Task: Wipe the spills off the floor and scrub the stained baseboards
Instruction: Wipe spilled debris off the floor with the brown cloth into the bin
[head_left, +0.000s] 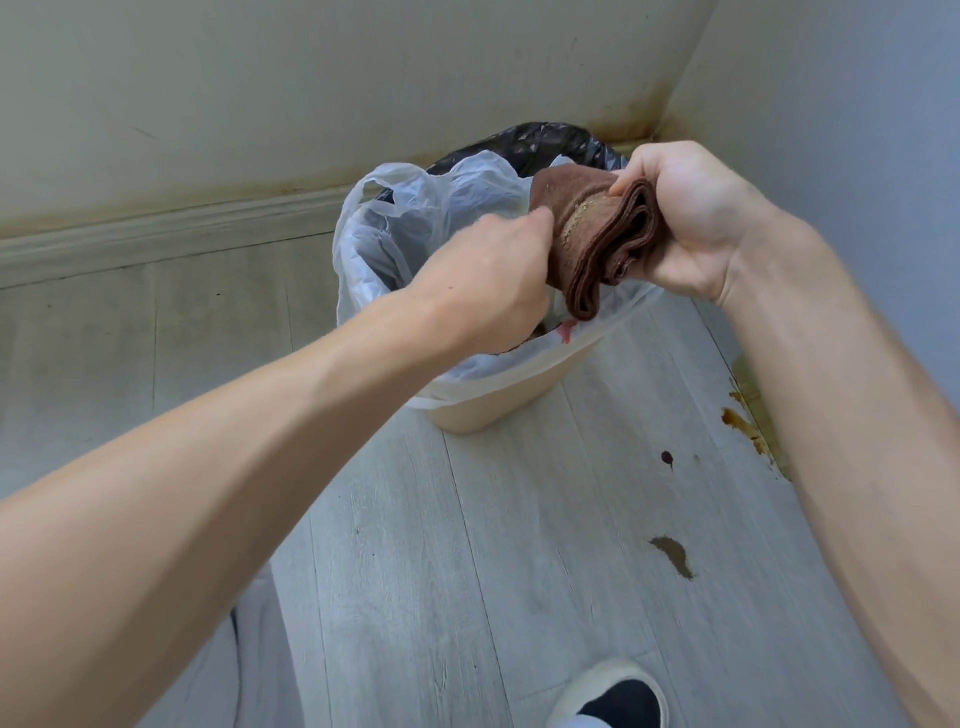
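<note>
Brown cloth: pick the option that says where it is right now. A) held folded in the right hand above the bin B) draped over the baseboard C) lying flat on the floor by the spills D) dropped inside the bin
A: the right hand grips the folded brown cloth above the bin, while the left hand pinches its edge.

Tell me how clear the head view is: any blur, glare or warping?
Head view: soft even daylight, no glare; left hand slightly motion-blurred at the cloth, right hand sharp; wide-angle lens bows the baseboard; floor spills read clearly.
</note>
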